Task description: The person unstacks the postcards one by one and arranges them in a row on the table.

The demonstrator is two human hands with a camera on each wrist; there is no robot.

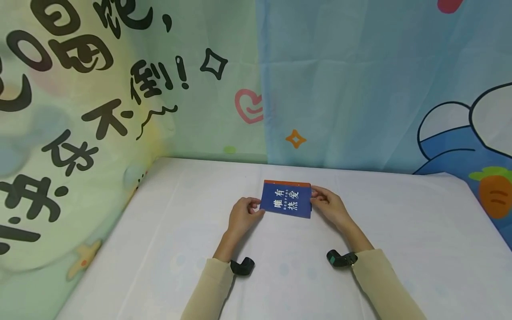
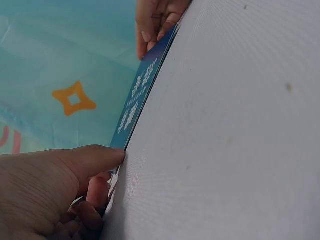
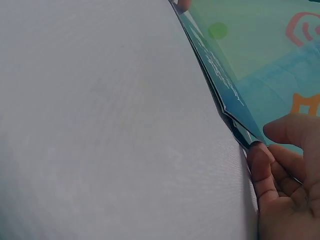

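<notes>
The blue book (image 1: 286,200) lies flat mid-table (image 1: 160,249), long axis running 9 to 3 o'clock, orange spine edge toward 12. The left hand (image 1: 241,216) pinches its 9 o'clock edge; the right hand (image 1: 329,206) grips the 3 o'clock edge.

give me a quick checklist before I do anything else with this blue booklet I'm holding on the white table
1. Left hand grips the left edge of the blue booklet with white characters: ok.
2. Right hand grips its right edge: ok, fingertips are at the edge.
3. Booklet lies flat on the white cloth-covered table: ok in the head view; the wrist views show its edges slightly raised.
4. Cover faces up, orange strip on the far side: ok.
5. Pages undamaged inside: cannot tell, it is closed.
6. Table around the booklet free of other things: ok.
</notes>
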